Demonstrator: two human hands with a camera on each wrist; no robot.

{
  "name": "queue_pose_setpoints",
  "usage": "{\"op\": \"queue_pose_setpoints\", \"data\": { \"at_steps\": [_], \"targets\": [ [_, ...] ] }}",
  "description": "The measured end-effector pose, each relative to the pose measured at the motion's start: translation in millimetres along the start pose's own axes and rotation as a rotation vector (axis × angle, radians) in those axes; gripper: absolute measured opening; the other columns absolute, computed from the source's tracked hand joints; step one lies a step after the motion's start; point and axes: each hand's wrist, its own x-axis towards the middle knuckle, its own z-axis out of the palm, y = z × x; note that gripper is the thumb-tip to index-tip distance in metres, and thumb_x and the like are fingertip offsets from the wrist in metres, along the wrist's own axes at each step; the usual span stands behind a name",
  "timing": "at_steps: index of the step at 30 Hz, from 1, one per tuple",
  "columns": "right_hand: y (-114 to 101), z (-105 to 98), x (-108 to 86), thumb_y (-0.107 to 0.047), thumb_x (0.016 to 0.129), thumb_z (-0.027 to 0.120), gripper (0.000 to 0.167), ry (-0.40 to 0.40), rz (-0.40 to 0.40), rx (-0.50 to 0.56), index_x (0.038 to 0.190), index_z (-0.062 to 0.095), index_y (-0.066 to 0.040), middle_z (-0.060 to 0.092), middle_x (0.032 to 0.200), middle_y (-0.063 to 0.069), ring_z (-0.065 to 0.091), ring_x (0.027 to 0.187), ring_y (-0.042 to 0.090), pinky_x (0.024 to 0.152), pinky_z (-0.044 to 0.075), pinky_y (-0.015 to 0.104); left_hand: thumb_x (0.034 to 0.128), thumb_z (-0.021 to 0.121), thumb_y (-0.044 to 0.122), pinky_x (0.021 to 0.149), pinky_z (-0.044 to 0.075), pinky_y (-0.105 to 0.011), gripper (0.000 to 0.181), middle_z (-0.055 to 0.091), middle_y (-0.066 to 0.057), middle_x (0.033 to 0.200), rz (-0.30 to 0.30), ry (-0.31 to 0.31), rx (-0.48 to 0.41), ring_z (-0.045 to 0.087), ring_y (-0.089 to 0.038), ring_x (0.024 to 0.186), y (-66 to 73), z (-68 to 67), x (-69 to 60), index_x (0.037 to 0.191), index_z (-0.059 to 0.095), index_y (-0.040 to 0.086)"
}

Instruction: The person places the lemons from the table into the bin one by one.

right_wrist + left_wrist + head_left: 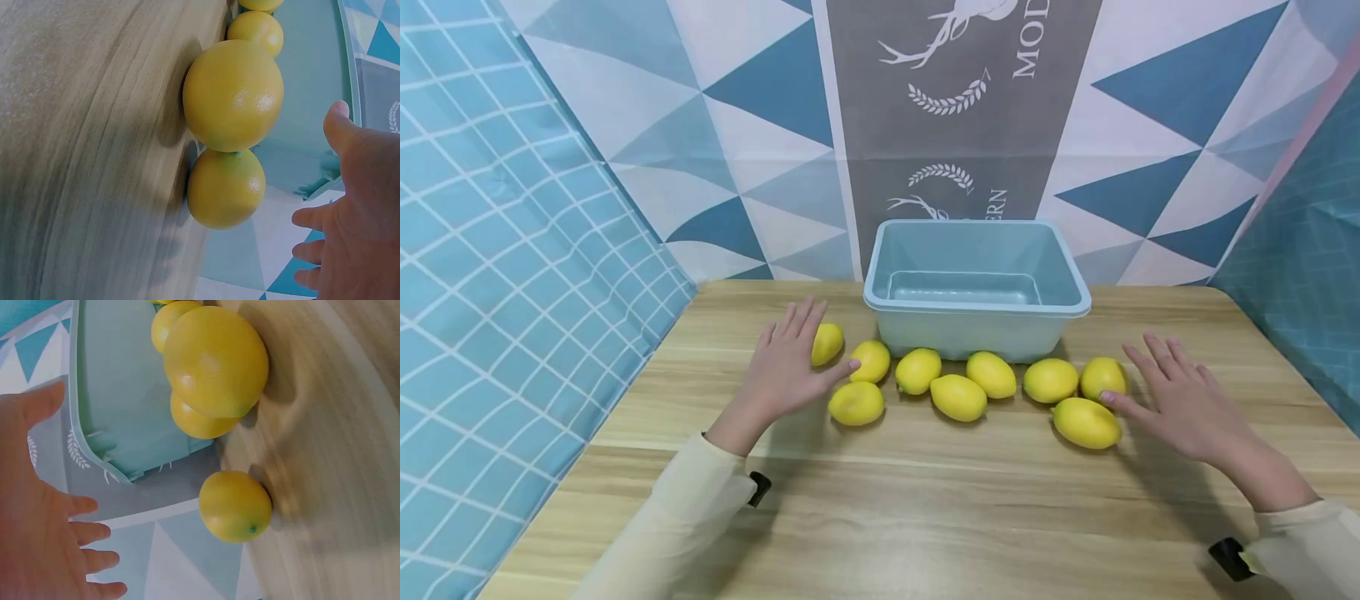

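Note:
Several yellow lemons lie in a loose row along the front of a light blue plastic basin (977,329). My left hand (786,367) hovers at the row's left end with its fingers straight, near a lemon (857,404) and partly covering another lemon (827,344). At the right end my right hand (1191,400) is held up with fingers spread, beside a large lemon (1086,422) and a rounder lemon (1102,378). Both wrist views show the left palm (37,531) and the right palm (369,219) apart from the lemons, holding nothing.
The basin stands at the back of a wood-grain table (925,508), against a patterned cloth backdrop (760,125). Blue checked cloth (497,250) hangs along the left side, and a teal cloth (1307,267) along the right. Dark straps (760,488) sit at both wrists.

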Motion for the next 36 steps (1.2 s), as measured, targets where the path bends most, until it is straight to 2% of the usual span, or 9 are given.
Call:
{"op": "queue_pose_setpoints", "data": {
  "at_steps": [5, 10, 16, 19, 24, 29, 36],
  "targets": [
    [-0.8, 0.0, 1.3, -0.062, 0.093, 0.046, 0.089, 0.000, -0.002, 0.004, 0.151, 0.021, 0.001, 0.006, 0.155, 0.034, -0.002, 0.143, 0.054, 0.105, 0.014, 0.079, 0.0868, 0.049, 0.066, 0.120, 0.014, -0.062, 0.093, 0.017, -0.010, 0.162, -0.020, 0.017, -0.043, 0.011, -0.037, 0.150, 4.0, -3.8, 8.0, 0.155, 0.014, 0.013],
    [-1.1, -2.3, 2.4, -0.062, 0.092, 0.046, 0.090, -0.003, -0.003, 0.016, 0.151, 0.020, 0.002, 0.006, 0.155, 0.035, -0.001, 0.143, 0.055, 0.105, 0.015, 0.078, 0.0873, 0.049, 0.066, 0.120, 0.017, -0.060, 0.092, 0.020, -0.011, 0.161, -0.003, 0.042, -0.042, 0.016, -0.034, 0.150, 10.8, -8.3, 16.6, 0.154, 0.018, 0.011],
    [-0.6, -5.0, 3.4, -0.061, 0.092, 0.049, 0.090, 0.003, -0.022, 0.038, 0.151, 0.020, 0.001, 0.009, 0.155, 0.035, -0.001, 0.143, 0.055, 0.107, 0.014, 0.077, 0.0887, 0.050, 0.063, 0.118, 0.024, -0.057, 0.085, 0.033, -0.014, 0.155, -0.012, 0.120, -0.111, 0.033, -0.035, 0.142, 17.8, -10.9, 24.2, 0.150, 0.028, 0.008],
    [0.3, -6.5, 3.7, -0.060, 0.091, 0.051, 0.091, 0.007, -0.027, 0.043, 0.151, 0.021, 0.002, 0.011, 0.154, 0.035, 0.001, 0.143, 0.055, 0.107, 0.014, 0.077, 0.0890, 0.050, 0.062, 0.117, 0.028, -0.057, 0.084, 0.038, -0.014, 0.152, -0.030, 0.137, -0.133, 0.038, -0.037, 0.138, 19.9, -12.8, 28.6, 0.149, 0.030, 0.007],
    [2.5, -8.3, 4.3, -0.059, 0.091, 0.051, 0.091, 0.007, -0.024, 0.051, 0.150, 0.021, 0.003, 0.014, 0.153, 0.036, 0.003, 0.142, 0.055, 0.106, 0.015, 0.078, 0.0886, 0.049, 0.064, 0.114, 0.034, -0.057, 0.088, 0.039, -0.015, 0.152, -0.062, 0.104, -0.151, 0.041, -0.038, 0.136, 22.1, -17.2, 38.4, 0.151, 0.024, 0.008],
    [2.5, -9.6, 5.6, -0.059, 0.091, 0.052, 0.092, -0.009, -0.021, 0.069, 0.150, 0.020, 0.004, 0.015, 0.153, 0.037, 0.006, 0.142, 0.056, 0.107, 0.017, 0.076, 0.0891, 0.048, 0.064, 0.114, 0.036, -0.056, 0.089, 0.034, -0.014, 0.155, -0.093, 0.040, -0.239, 0.038, -0.036, 0.139, 22.8, -20.5, 46.8, 0.153, 0.019, 0.008],
    [1.1, -13.1, 9.2, -0.059, 0.091, 0.053, 0.093, -0.040, -0.028, 0.062, 0.150, 0.020, 0.004, 0.016, 0.152, 0.038, 0.011, 0.140, 0.057, 0.106, 0.020, 0.076, 0.0894, 0.047, 0.065, 0.115, 0.035, -0.054, 0.088, 0.032, -0.013, 0.156, -0.096, -0.039, -0.333, 0.036, -0.033, 0.141, 26.2, -23.4, 57.5, 0.152, 0.020, 0.009]
  ]
}}
